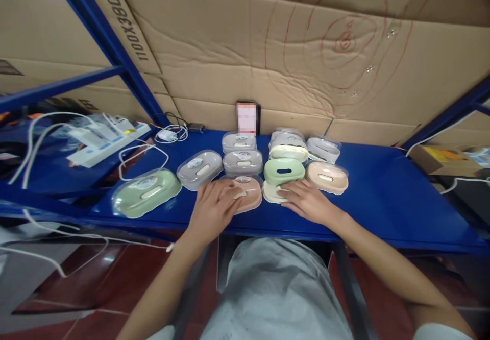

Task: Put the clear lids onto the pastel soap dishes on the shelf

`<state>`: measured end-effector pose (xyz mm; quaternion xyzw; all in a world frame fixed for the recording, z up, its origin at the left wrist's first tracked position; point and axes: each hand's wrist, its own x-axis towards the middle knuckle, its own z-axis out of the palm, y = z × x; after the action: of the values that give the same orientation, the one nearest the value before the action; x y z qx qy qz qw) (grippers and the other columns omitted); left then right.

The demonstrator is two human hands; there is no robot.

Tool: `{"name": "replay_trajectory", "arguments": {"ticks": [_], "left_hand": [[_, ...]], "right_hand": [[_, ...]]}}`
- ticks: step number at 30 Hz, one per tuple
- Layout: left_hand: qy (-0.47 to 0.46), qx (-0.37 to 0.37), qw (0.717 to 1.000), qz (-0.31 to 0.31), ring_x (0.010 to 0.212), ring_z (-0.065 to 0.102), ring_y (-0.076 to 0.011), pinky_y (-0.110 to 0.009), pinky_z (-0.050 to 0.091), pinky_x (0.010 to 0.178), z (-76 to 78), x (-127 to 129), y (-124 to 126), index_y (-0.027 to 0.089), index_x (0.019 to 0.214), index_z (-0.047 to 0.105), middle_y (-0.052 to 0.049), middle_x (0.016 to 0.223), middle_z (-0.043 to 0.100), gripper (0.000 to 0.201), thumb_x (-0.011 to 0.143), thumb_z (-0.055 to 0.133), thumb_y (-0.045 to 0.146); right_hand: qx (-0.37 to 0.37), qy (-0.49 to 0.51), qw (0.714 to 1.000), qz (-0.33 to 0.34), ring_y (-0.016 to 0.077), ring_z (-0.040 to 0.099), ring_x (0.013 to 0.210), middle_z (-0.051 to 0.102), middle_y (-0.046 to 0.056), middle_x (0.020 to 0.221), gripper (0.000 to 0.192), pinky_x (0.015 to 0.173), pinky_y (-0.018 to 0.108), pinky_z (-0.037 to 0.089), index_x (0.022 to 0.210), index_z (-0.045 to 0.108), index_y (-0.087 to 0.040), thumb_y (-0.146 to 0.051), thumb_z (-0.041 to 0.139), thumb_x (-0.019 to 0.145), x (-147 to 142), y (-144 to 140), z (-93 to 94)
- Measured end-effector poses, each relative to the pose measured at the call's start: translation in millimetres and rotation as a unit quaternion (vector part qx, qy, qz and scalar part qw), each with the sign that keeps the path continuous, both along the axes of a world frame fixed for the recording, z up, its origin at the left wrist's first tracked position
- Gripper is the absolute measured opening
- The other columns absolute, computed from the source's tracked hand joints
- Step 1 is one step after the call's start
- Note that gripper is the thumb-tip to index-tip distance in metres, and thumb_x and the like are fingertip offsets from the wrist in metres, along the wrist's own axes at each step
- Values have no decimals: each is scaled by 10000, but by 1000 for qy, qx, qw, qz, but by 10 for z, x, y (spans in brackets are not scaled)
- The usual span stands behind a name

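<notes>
Left hand [214,208] lay flat, fingers spread, on pink lidded soap box [247,193] at blue shelf [383,197] front edge. Right hand [306,202] rested open-fingered against cream tray [272,193], just right of pink box, beneath green soap dish [284,170].

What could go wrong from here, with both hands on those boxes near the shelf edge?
The pink box under the left hand lies close to the shelf's front edge; a nudge might tip it off. The right hand rests against the cream tray beneath the green box, so that stack might topple.
</notes>
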<state>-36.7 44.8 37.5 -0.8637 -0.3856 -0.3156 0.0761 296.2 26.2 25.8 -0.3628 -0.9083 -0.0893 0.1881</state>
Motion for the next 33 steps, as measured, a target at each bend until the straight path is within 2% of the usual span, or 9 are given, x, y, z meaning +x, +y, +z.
{"name": "replay_trajectory", "arguments": {"ticks": [3,6,10,17,20,25,27,29,33], "left_hand": [[32,-8,999,-7,1043,750,-288,-448,568,881,-39,-23,-160,296,1148,751,-86,1132,791,193,1096,568,329],[48,-26,999,-1,1176,740,-322,-482,566,966,-117,-30,-239,294,1345,701,-100,1258,785,284,1102,573,366],[50,-40,998,-14,1268,719,-318,-512,503,1083,-214,-18,-193,281,1385,681,-90,1378,763,305,1112,547,297],[2,-54,998,-38,1257,708,-287,-482,420,1105,-223,0,-90,226,1359,687,-95,1346,778,285,1135,525,294],[-33,-54,997,-47,1237,710,-272,-470,395,1127,-249,36,-49,228,1322,701,-81,1308,795,257,1130,547,303],[-87,-69,993,-33,1255,684,-273,-472,403,1125,-293,1,35,232,1363,693,-91,1312,775,298,1137,523,326],[-83,-77,994,-12,1306,657,-294,-501,401,1144,-303,-60,70,264,1367,710,-91,1347,750,305,1126,547,355],[-79,-85,993,-8,1356,633,-310,-522,426,1157,-325,-120,105,281,1333,736,-98,1400,712,289,1107,582,376],[-98,-87,991,-37,1411,608,-309,-533,493,1173,-395,-160,136,281,1298,739,-115,1443,664,257,1095,599,358]], "right_hand": [[1,-4,1000,-3,291,714,1183,767,141,1317,282,991,452,568,1301,760,-203,-311,584,1108,9,11,-13],[16,-13,1000,-7,293,708,1189,765,139,1312,275,993,452,582,1273,769,-205,-313,573,1114,-5,13,-16],[29,-11,999,-12,298,699,1194,760,151,1309,264,1001,456,588,1259,769,-189,-290,576,1110,-32,12,-43],[44,-21,998,-27,288,714,1170,771,136,1316,255,962,435,578,1269,758,-180,-261,575,1110,-18,9,-16],[70,-23,997,-33,292,695,1233,761,138,1359,319,1038,457,536,1389,703,-163,-240,562,1113,-195,-99,49],[41,3,999,-28,266,622,1359,712,133,1458,458,1163,438,443,1521,582,-135,-375,557,1131,-806,-324,26],[24,13,999,-43,272,656,1275,747,133,1373,454,1147,456,441,1487,599,-130,-398,585,1120,-992,-361,-29],[12,24,998,-54,260,692,1127,787,102,1214,349,1100,459,452,1371,667,-158,-382,613,1110,-1064,-385,-71],[4,45,999,-17,226,682,1002,782,50,1038,177,1025,420,459,1173,720,-195,-332,632,1103,-889,-514,-65]]}}
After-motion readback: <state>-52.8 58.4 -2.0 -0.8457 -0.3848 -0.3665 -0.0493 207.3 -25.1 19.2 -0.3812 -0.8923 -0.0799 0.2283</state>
